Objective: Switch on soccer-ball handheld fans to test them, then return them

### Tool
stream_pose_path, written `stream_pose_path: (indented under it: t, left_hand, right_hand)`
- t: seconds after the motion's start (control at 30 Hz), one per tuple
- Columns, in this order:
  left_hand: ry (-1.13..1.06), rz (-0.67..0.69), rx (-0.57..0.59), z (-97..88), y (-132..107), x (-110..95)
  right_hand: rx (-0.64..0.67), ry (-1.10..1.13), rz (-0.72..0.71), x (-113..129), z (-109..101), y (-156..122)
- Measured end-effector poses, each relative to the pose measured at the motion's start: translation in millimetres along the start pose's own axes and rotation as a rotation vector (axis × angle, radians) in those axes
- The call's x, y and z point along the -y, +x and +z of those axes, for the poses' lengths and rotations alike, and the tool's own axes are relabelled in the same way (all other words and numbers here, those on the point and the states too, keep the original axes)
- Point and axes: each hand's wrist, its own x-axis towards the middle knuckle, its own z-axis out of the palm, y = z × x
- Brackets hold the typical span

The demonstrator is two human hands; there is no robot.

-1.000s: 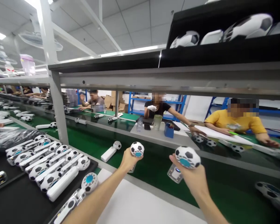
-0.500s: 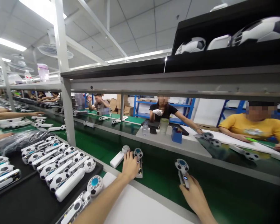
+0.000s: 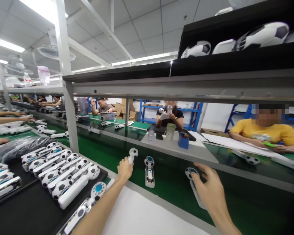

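My left hand [image 3: 124, 169] is closed around the handle of a white handheld fan, whose round football-patterned head [image 3: 133, 152] sticks up past the fingers. Between my hands, another fan [image 3: 150, 174] lies on the green conveyor belt, its handle's inner side with a round button facing up. My right hand [image 3: 210, 187] has its fingers apart over a third fan [image 3: 197, 195]. The thumb overlaps that fan's blue-centred head; whether it touches is unclear.
A black tray [image 3: 19, 212] of fans in rows stands at left. White sheet [image 3: 147, 215] covers the near bench. A metal post [image 3: 70, 114] and overhead shelf [image 3: 147, 88] bound the space. Across the belt sit co-workers, a blue box [image 3: 183, 141] and a bottle [image 3: 151, 134].
My left hand has left the middle fan and moved left onto the neighbouring one, which is now tilted up. My right hand's fingers have spread from the fan they gripped.
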Motion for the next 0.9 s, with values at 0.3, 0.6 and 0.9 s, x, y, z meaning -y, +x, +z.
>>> stream_pose_path:
  t: [0.3, 0.6, 0.9]
  left_hand:
    - [-0.93, 0.295, 0.542, -29.6, -69.3, -107.1]
    - [-1.021, 0.591, 0.827, -49.8, -118.0, -123.9]
    - [-0.849, 0.692, 0.88, -68.0, -121.5, -120.3]
  right_hand:
    - [0.505, 0.543, 0.137, 82.6, 18.9, -58.1]
    - [0.687, 0.826, 0.196, 114.2, -20.7, -69.5]
    - [0.557, 0.241, -0.14, 114.8, -31.8, -72.5]
